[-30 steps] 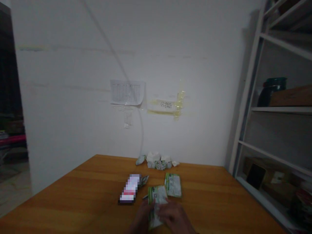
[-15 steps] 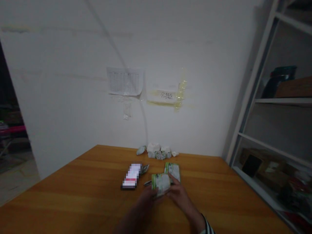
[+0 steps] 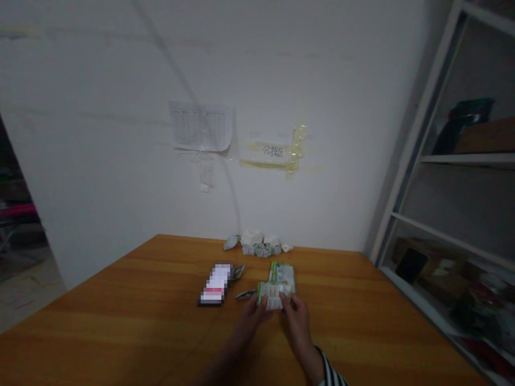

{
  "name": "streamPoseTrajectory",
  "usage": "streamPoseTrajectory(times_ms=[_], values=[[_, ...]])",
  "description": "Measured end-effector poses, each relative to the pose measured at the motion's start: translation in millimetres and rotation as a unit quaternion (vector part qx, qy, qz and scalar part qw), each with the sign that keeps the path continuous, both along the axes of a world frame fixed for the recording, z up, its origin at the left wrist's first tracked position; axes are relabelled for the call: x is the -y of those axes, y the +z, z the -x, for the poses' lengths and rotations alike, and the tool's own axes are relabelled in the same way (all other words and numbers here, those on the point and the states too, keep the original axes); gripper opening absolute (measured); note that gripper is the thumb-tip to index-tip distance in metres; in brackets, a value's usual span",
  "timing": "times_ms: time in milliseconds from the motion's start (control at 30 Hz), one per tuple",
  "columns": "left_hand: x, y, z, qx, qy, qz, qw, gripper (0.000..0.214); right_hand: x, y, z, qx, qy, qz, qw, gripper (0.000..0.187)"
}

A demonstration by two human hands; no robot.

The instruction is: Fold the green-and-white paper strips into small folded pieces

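Observation:
A flat green and white packet (image 3: 273, 292) with reddish print is held low over the wooden table (image 3: 161, 332). My left hand (image 3: 251, 316) pinches its left edge. Closed on the packet's right side is my right hand (image 3: 296, 316), thumb on top; a striped cuff shows at that wrist. Just behind lies a larger green and white packet (image 3: 285, 271), partly covered by the held one. A small dark and silvery object (image 3: 245, 295), too blurred to name, rests beside the left fingers.
Left of the hands lies a phone (image 3: 216, 284) with a blurred-out screen, and a small packet (image 3: 238, 273) touches its right side. Crumpled white and green wrappers (image 3: 260, 244) are heaped by the wall. A metal shelf rack (image 3: 406, 217) with boxes stands right of the table.
Both hands have shifted slightly right, and the held packet has turned so that a face with reddish print shows. My right fingers have moved down to its near right edge.

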State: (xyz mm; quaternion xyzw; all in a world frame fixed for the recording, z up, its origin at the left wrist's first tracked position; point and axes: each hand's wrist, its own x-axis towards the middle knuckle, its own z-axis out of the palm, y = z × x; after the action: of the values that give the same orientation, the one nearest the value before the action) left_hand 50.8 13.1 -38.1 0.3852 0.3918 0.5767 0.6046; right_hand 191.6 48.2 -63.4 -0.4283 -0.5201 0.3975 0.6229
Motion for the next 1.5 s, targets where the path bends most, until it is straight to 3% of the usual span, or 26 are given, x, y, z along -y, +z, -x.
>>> streamPoseTrajectory(times_ms=[233, 467, 1033, 1200, 1333, 1500], values=[[4, 2.5, -2, -0.037, 0.016, -0.013, 0.999, 0.068, 4, 5.8, -1, 0.015, -0.017, -0.012, 1.000, 0.050], [1, -1.6, 0, -0.025, -0.002, 0.000, 1.000, 0.067, 3, 6.0, -4, 0.043, -0.031, -0.028, 0.998, 0.047], [11, 10.1, -3, -0.028, 0.003, 0.000, 1.000, 0.063, 5, 12.2, -8, 0.073, -0.035, -0.022, 0.996, 0.042], [10, 8.9, -3, -0.035, 0.012, -0.005, 0.999, 0.068, 5, 13.9, -4, -0.020, 0.008, -0.012, 1.000, 0.035], [6, 8.5, 0, -0.017, 0.036, -0.012, 0.999, 0.065, 2, 17.8, -3, -0.100, 0.045, 0.000, 0.994, 0.058], [3, 8.7, 2, -0.024, 0.035, -0.022, 0.999, 0.064, -3, 19.1, -7, -0.075, 0.119, 0.005, 0.990, 0.042]])
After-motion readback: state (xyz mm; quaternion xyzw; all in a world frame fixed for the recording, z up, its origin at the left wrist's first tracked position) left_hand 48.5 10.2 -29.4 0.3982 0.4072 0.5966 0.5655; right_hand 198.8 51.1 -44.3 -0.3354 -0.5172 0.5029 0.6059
